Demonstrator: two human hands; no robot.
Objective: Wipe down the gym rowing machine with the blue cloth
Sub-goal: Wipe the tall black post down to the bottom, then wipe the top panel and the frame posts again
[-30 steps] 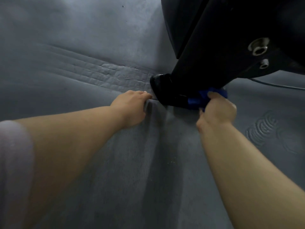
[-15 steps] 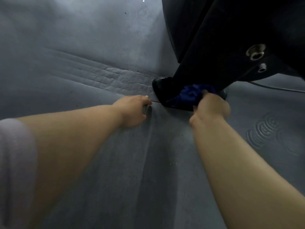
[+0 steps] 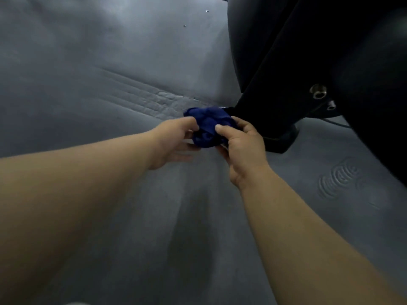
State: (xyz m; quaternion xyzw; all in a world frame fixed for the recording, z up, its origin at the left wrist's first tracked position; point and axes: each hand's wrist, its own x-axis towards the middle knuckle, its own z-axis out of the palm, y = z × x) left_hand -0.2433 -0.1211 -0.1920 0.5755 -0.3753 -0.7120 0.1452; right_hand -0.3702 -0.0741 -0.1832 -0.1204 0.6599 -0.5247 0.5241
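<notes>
I hold the crumpled dark blue cloth (image 3: pixel 207 126) just beside the black metal foot of the rowing machine (image 3: pixel 283 140). My left hand (image 3: pixel 174 144) pinches its left side and my right hand (image 3: pixel 242 148) pinches the right, probably to refold it for wiping. The grey rubber floor mat (image 3: pixel 99 73) gives free room at the left.

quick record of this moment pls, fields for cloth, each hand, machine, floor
cloth: blue cloth, bunched up, held between both hands
left hand: left hand grips the cloth's left side, thumb on top
right hand: right hand pinches the cloth's right side under its thumb
machine: black rowing machine, upper right; its foot sits on the floor just behind the cloth
cloth on machine: cannot tell whether they touch
floor: grey floor mat, embossed logo at right
</notes>
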